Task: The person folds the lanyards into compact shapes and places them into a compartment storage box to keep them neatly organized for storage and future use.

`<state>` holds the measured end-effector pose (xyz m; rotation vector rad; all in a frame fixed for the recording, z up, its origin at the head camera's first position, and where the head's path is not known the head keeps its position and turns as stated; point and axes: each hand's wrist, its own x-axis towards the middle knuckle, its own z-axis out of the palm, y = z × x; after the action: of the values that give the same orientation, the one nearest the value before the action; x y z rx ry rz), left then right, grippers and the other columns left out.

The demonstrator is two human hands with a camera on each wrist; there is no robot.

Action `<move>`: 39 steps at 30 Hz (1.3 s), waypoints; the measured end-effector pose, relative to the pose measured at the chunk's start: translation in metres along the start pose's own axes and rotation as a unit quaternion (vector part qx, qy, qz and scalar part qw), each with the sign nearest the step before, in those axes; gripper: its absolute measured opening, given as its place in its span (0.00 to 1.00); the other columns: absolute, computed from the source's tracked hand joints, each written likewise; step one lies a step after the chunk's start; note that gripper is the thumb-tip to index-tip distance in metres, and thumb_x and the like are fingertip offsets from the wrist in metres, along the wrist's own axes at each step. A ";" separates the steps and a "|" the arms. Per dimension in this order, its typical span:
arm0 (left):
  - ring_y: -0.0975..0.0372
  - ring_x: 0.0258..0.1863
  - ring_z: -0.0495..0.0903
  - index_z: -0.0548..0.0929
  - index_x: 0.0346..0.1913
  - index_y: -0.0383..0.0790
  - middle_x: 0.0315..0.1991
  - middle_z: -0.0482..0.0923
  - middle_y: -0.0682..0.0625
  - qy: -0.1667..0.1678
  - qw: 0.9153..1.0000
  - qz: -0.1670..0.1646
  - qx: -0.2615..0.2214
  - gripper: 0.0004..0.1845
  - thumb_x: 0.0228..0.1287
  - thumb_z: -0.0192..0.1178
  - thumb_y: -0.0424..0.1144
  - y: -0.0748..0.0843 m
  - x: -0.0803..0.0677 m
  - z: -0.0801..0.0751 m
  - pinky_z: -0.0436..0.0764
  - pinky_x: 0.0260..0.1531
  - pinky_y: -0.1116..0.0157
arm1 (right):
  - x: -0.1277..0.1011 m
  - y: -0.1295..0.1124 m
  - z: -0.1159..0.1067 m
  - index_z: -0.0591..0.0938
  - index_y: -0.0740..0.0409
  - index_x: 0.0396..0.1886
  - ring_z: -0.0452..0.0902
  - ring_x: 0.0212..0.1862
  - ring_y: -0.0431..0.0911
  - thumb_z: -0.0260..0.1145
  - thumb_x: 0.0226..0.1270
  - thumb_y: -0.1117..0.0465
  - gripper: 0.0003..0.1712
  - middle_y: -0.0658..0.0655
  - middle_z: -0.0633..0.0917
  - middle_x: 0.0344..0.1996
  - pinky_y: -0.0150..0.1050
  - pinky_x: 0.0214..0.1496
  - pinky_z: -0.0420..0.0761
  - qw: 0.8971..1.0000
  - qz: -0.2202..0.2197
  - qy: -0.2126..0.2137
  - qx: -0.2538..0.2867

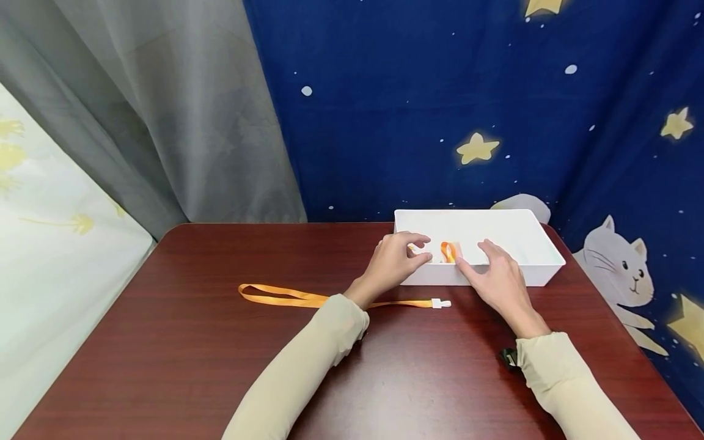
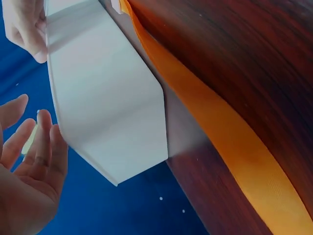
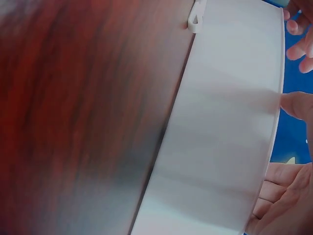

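Note:
A white rectangular box (image 1: 481, 276) stands near the back right of the table. Inside it, by the front wall, lies a folded orange strap (image 1: 448, 251) with a pale piece beside it. My left hand (image 1: 397, 256) is over the box's front left, fingers bent and thumb apart, nothing between them. My right hand (image 1: 499, 282) reaches over the front rim, its thumb right at the rim near the strap and its fingers spread inside. An orange lanyard (image 1: 286, 296) with a white clip (image 1: 440, 303) lies in front of the box, partly hidden by my left wrist.
The dark red wooden table (image 1: 165, 354) ends just behind the box. A blue star-patterned curtain (image 1: 385, 122) and a grey curtain (image 1: 198, 122) hang behind it. White patterned cloth (image 1: 49, 244) is at the left.

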<state>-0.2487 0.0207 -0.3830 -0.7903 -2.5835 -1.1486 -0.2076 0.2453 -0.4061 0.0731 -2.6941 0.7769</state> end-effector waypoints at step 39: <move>0.58 0.24 0.75 0.88 0.47 0.43 0.40 0.85 0.47 0.014 0.997 0.034 -0.061 0.12 0.61 0.71 0.37 -0.069 -0.071 -0.070 0.75 0.25 0.67 | -0.034 -0.079 0.027 0.79 0.54 0.61 0.76 0.59 0.51 0.70 0.62 0.59 0.26 0.54 0.79 0.59 0.54 0.61 0.74 0.939 -0.323 -0.009 0.114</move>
<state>-0.2288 -0.0964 -0.4065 -0.8736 -2.4639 -1.2966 -0.1729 0.1631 -0.3985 0.9661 -2.3375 0.8511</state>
